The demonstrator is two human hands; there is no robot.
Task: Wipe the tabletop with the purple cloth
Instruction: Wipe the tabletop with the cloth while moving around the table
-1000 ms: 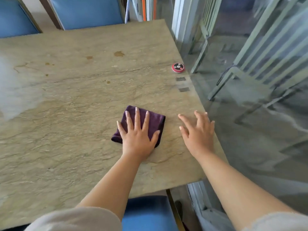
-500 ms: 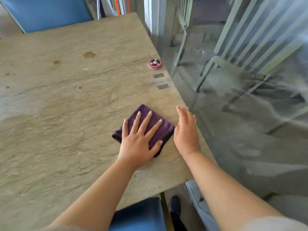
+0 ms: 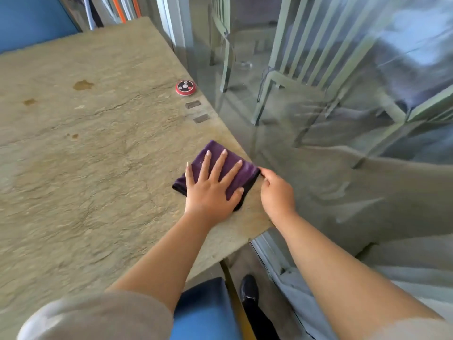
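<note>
Looking at the big stone-look table [image 3: 93, 168], it's got a couple of brownish stains [image 3: 82, 84] further up. The purple cloth [image 3: 235, 168] sits folded right by the table's right edge, closer to that edge than a second ago. Left hand [image 3: 210, 190] lies flat on it, fingers spread wide and pressing down. Right hand [image 3: 277, 192] was hovering open beside it before; now its fingers are curled and look to be pinching the cloth's right corner. Small red call button [image 3: 185, 87] sits farther up the same edge.
</note>
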